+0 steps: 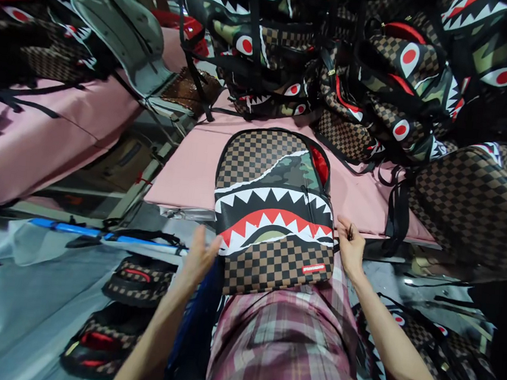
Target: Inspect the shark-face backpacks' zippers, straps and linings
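Observation:
A brown checkered backpack point(273, 210) with a shark-mouth print and a camouflage patch lies on the pink table point(187, 172), its bottom end hanging over the near edge against my plaid shirt. My left hand point(200, 256) is at the bag's lower left side, fingers stretched out and apart, touching or almost touching it. At the bag's right edge my right hand point(350, 244) has its fingers pinched together on something small and dark, perhaps a zipper pull or strap.
A heap of the same shark backpacks point(381, 77) fills the back and right of the table. A second pink table point(39, 133) stands to the left across a gap. More bag pieces point(137, 277) and a blue rod point(97, 234) lie on the floor.

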`<move>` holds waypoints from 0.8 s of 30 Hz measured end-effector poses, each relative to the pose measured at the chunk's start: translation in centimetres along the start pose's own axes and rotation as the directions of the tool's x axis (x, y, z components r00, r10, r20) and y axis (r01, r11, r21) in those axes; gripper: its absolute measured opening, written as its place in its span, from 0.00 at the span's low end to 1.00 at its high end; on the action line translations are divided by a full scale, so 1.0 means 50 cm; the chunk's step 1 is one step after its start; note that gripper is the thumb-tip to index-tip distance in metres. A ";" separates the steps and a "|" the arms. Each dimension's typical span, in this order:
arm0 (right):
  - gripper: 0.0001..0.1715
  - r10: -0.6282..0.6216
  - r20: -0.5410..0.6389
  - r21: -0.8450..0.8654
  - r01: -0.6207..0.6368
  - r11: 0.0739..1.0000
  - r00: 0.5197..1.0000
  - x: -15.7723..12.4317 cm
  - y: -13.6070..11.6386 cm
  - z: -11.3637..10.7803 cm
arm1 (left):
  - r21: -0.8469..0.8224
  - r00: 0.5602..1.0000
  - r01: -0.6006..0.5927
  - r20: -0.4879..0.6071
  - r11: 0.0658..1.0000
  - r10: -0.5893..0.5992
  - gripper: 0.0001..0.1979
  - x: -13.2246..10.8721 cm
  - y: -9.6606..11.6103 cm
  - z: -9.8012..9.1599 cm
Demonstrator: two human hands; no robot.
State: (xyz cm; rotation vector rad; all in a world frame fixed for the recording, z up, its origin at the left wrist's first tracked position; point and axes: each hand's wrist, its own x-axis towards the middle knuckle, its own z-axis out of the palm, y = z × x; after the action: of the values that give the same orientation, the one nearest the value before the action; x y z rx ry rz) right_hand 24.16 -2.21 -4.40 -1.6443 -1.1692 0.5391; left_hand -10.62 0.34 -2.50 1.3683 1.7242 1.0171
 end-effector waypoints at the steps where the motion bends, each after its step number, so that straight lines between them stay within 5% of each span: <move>1: 0.20 -0.053 0.041 -0.043 0.054 0.998 0.998 0.020 -0.018 0.003 | -0.033 0.998 0.018 0.056 0.999 -0.017 0.25 -0.006 -0.013 0.027; 5: 0.16 -0.170 0.237 -0.243 0.228 0.943 0.956 0.092 -0.077 0.046 | -0.018 0.990 0.092 0.105 0.996 -0.089 0.28 -0.047 -0.057 0.082; 12: 0.12 -0.203 0.458 -0.460 0.426 0.779 0.865 0.149 -0.117 0.137 | 0.015 0.988 0.143 0.054 0.990 -0.143 0.33 -0.065 -0.074 0.077; 19: 0.20 -0.247 0.572 -0.388 0.524 0.758 0.782 0.152 -0.098 0.098 | 0.076 0.980 0.195 0.015 0.978 -0.197 0.36 -0.060 -0.090 0.089; 24: 0.19 -0.368 0.552 -0.142 0.519 0.843 0.749 0.084 -0.075 0.039 | 0.089 0.983 0.170 0.047 0.981 -0.175 0.33 -0.066 -0.100 0.085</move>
State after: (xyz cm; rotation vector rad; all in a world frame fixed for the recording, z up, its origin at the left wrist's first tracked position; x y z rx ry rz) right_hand 22.81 2.51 -1.03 -1.4041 -2.0616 0.5141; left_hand -8.36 -2.89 -8.71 1.2611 1.8280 0.8120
